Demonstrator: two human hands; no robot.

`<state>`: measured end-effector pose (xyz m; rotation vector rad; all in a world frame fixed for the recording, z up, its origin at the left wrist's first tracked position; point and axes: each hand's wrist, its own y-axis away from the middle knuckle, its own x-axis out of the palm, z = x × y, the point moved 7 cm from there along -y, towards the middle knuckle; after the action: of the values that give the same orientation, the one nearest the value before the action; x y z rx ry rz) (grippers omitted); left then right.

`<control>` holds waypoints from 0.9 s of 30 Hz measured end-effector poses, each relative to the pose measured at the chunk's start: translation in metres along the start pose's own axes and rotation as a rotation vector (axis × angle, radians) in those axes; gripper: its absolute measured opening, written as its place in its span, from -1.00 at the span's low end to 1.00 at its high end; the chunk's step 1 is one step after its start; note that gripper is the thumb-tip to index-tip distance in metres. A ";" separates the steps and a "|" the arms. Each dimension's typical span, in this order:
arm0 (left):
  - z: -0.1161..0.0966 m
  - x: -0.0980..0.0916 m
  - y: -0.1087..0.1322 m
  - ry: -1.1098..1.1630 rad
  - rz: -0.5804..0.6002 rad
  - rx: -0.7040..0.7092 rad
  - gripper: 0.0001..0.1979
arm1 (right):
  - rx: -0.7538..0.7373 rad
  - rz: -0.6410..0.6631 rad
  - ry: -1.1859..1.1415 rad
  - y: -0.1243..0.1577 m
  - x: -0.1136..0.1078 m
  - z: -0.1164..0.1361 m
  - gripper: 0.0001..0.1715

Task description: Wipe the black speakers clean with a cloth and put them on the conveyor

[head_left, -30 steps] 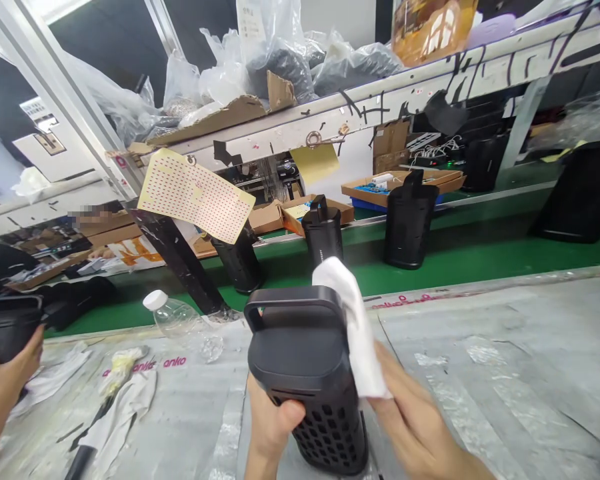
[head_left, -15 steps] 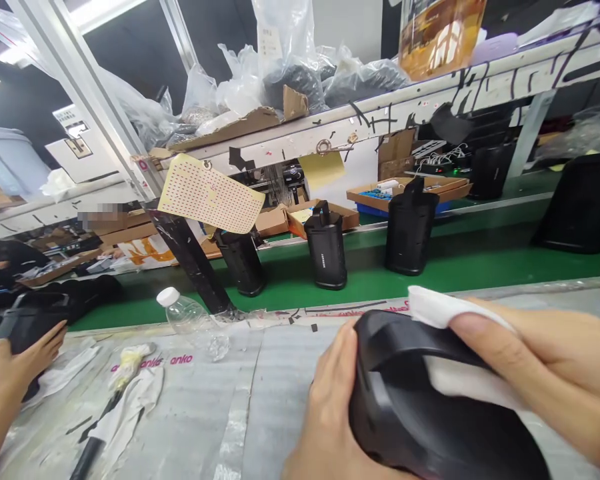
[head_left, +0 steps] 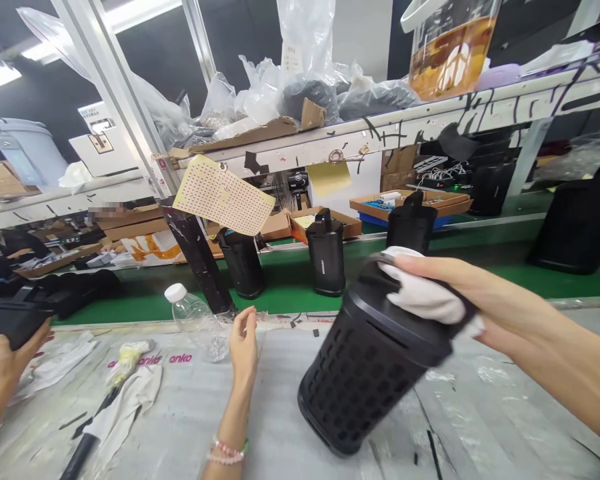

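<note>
My right hand (head_left: 445,287) is clenched over the top of a black cylindrical speaker (head_left: 360,373), the fingers pressing a white cloth (head_left: 423,297) against its cap, so the cloth sits between my skin and the plastic. The speaker is held in the air at the lower middle of the frame, tilted, its long axis running from the perforated base at lower left to the capped end at upper right, and that capped end lies directly under my right fingers. My left hand (head_left: 243,343) is the farther one: released and empty, fingers loosely open and pointing up, just left of the speaker without touching it, a beaded bracelet (head_left: 227,453) on the wrist. A clear plastic bottle (head_left: 195,327) lies just beyond those fingers. At the far left edge, a co-worker's hand (head_left: 13,360) grips another black speaker (head_left: 7,320). Pink "anko" lettering (head_left: 180,359) is readable on the plastic-sheeted bench (head_left: 480,427). Farther off, an upright speaker (head_left: 325,253) stands on a green conveyor belt (head_left: 285,283), its small white lettering too tiny to read.
</note>
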<state>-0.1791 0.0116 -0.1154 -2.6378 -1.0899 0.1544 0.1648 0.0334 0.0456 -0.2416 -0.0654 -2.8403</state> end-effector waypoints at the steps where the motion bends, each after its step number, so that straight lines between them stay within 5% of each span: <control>1: 0.009 -0.008 -0.005 0.016 -0.085 -0.001 -0.55 | 0.041 0.046 -0.037 -0.012 0.019 0.002 -0.69; 4: 0.031 -0.024 -0.009 0.044 -0.229 -0.006 -0.65 | -0.041 0.071 -0.026 -0.058 0.061 0.018 -0.76; 9: 0.049 -0.030 -0.015 0.053 -0.270 -0.040 -0.72 | -0.286 -0.055 0.170 -0.154 0.122 0.024 -0.80; 12: 0.053 -0.028 -0.022 0.043 -0.266 -0.053 -0.72 | -0.423 -0.026 0.385 -0.197 0.161 -0.004 -0.72; 15: 0.054 -0.022 -0.026 0.031 -0.222 -0.047 -0.71 | -0.507 0.146 0.634 -0.215 0.184 -0.057 -0.71; 18: 0.053 -0.015 -0.025 0.012 -0.168 -0.044 -0.71 | -0.529 0.334 0.833 -0.216 0.181 -0.115 -0.70; 21: 0.052 -0.009 -0.022 -0.003 -0.133 -0.057 -0.72 | -0.515 0.373 0.933 -0.219 0.166 -0.144 -0.70; 24: 0.053 -0.005 -0.021 -0.001 -0.112 -0.078 -0.73 | -0.488 0.230 0.934 -0.230 0.147 -0.129 -0.71; 27: 0.056 -0.003 -0.020 0.006 -0.099 -0.099 -0.73 | -0.453 -0.039 0.848 -0.238 0.109 -0.076 -0.67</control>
<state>-0.2059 0.0350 -0.1629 -2.6605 -1.2543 0.0741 -0.0190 0.2258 -0.0156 0.8765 0.7447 -2.7054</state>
